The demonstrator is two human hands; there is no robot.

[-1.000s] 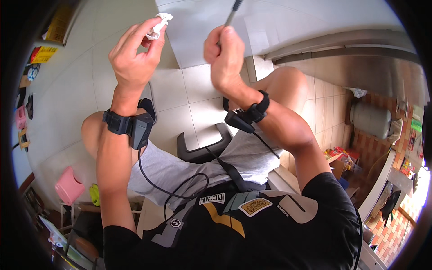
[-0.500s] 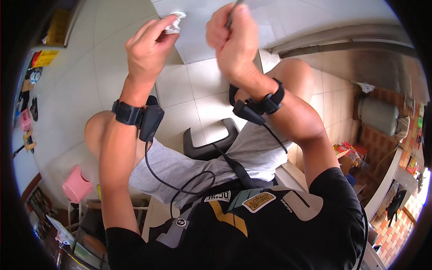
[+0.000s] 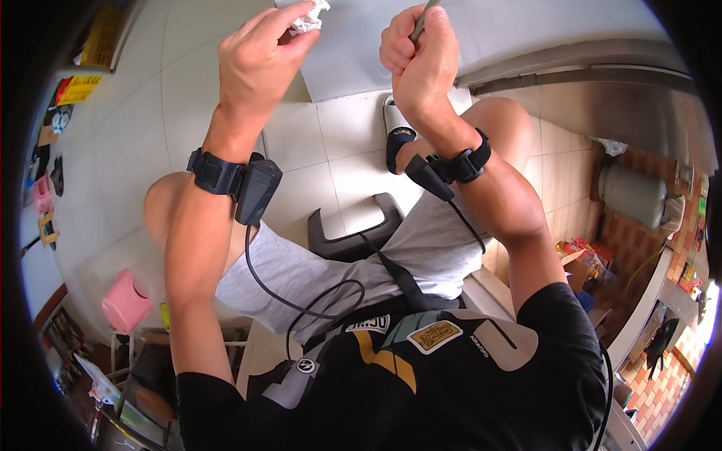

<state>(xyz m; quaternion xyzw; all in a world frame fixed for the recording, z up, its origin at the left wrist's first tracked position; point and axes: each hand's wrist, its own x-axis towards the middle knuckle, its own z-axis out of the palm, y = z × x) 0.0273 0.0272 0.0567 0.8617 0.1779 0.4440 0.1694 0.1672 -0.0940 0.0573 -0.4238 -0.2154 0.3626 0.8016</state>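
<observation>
My left hand (image 3: 259,60) is raised near the top of the view and pinches a small crumpled white wad (image 3: 310,15) between its fingertips. Beside it, my right hand (image 3: 421,56) is closed in a fist around a thin dark grey rod-like tool (image 3: 423,19) whose upper end runs out of the picture. Both hands hover in front of a pale grey flat surface (image 3: 361,52). Each wrist carries a black strap with a small device and a cable. I am seated on a dark stool (image 3: 353,237), knees apart.
White floor tiles lie below. A sandalled foot (image 3: 396,131) rests under my right hand. A pink stool (image 3: 124,301) stands at lower left, a grey gas cylinder (image 3: 635,195) and coloured packets (image 3: 583,252) at right. Yellow crates (image 3: 94,52) sit at upper left.
Both hands have stayed raised and shifted slightly right and closer together in the view. The white wad remains pinched in the left hand, the tool in the right.
</observation>
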